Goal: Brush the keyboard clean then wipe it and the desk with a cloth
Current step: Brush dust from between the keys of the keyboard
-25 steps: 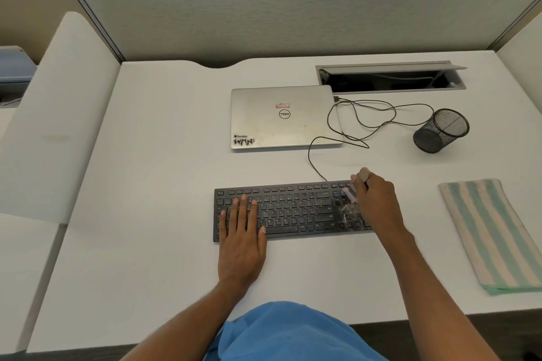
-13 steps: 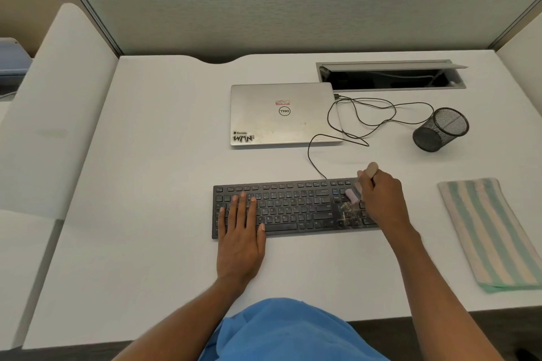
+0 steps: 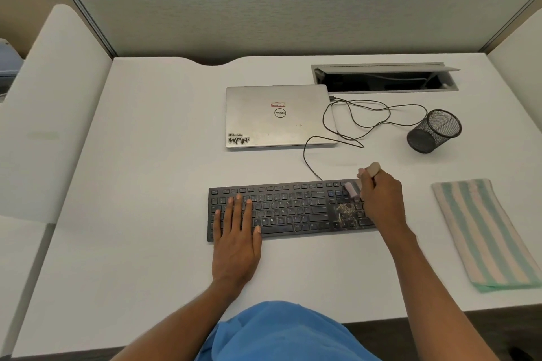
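A black keyboard [image 3: 293,209] lies on the white desk [image 3: 146,184] in front of me. Pale crumbs and dust sit on its right part, around the arrow keys. My left hand [image 3: 236,231] lies flat on the keyboard's left half, fingers straight. My right hand [image 3: 381,202] grips a small brush [image 3: 352,189] with a beige handle end sticking up; its pale bristles touch the keyboard's upper right corner. A folded cloth [image 3: 481,231] with green and cream stripes lies on the desk to the right, apart from both hands.
A closed silver laptop [image 3: 278,116] lies behind the keyboard, with a thin black cable [image 3: 360,123] looping beside it. A black mesh pen cup [image 3: 434,132] lies tipped over at the right. An open cable hatch [image 3: 384,79] sits at the back; partition walls surround the desk.
My right hand has moved the brush up from the crumbs toward the keyboard's top right corner. My left hand has stayed flat on the keys.
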Demonstrator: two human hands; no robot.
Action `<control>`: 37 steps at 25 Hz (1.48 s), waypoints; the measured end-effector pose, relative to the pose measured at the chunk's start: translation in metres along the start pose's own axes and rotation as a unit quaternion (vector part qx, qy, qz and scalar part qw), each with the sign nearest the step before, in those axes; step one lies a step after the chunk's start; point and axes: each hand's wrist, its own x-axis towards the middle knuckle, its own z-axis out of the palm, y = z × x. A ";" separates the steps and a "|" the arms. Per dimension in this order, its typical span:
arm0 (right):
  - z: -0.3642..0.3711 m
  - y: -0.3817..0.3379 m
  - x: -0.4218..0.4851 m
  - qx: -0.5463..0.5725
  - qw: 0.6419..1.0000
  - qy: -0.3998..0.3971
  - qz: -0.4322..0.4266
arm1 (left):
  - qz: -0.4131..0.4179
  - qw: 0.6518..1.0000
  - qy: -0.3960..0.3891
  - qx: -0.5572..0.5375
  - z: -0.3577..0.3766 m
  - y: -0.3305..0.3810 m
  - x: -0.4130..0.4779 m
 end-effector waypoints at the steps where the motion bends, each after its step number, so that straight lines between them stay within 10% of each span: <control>1: 0.001 0.000 -0.002 0.003 1.000 0.001 -0.001 | 0.001 1.000 0.001 -0.003 0.000 0.000 0.000; 37: 0.012 -0.011 -0.021 -0.030 0.999 -0.041 -0.002 | 0.004 1.000 0.016 -0.005 0.002 0.000 -0.001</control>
